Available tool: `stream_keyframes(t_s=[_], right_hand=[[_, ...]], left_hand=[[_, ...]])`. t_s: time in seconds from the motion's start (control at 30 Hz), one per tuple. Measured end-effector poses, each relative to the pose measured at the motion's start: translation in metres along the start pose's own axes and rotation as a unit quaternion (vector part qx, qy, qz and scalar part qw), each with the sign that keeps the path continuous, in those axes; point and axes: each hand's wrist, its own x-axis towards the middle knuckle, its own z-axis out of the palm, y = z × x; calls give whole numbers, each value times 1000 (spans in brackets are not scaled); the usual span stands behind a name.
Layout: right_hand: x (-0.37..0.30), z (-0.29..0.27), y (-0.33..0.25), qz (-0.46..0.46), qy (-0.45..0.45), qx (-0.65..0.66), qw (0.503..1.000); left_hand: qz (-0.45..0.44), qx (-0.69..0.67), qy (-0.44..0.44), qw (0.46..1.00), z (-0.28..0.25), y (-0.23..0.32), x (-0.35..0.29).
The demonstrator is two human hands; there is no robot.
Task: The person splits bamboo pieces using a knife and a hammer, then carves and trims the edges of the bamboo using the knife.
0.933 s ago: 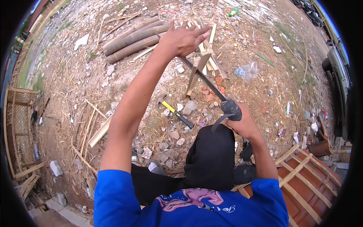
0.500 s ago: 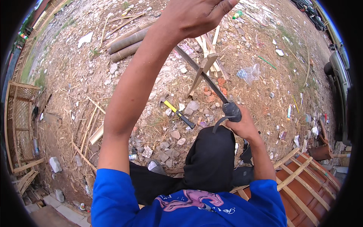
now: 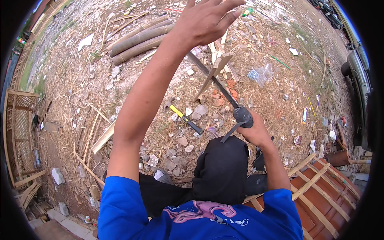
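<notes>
My right hand point(image 3: 256, 130) is closed round the black-wrapped handle of a machete point(image 3: 225, 92), a loose strap end hanging from the grip. The long dark blade slants up and to the left, crossing a split piece of wood point(image 3: 212, 76) and seemingly lodged in it. Beyond this, my left hand point(image 3: 208, 22) is raised over the far end of the blade, fingers apart and holding nothing. It and the forearm hide the blade's tip. Left of my bent knee, a yellow-and-black claw hammer point(image 3: 183, 115) lies on the ground.
Several bamboo poles point(image 3: 138, 42) lie at the far left, with thin wood strips point(image 3: 218, 56) beyond the blade. Stones and litter cover the dry ground. A wooden slat frame point(image 3: 316, 184) sits at my right, a lattice panel point(image 3: 22, 136) at the left, a vehicle point(image 3: 358, 88) far right.
My left hand has come slightly nearer, and more of its spread fingers show. The right hand keeps its grip on the machete, still across the wood. The whole view has shifted a little.
</notes>
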Motion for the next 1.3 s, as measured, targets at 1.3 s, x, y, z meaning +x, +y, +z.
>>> stream_keyframes(t_s=[1.3], right_hand=[[15,23,3,-22,-12,-52,998]], left_hand=[[-62,-12,-116,991,45,-43,-56]])
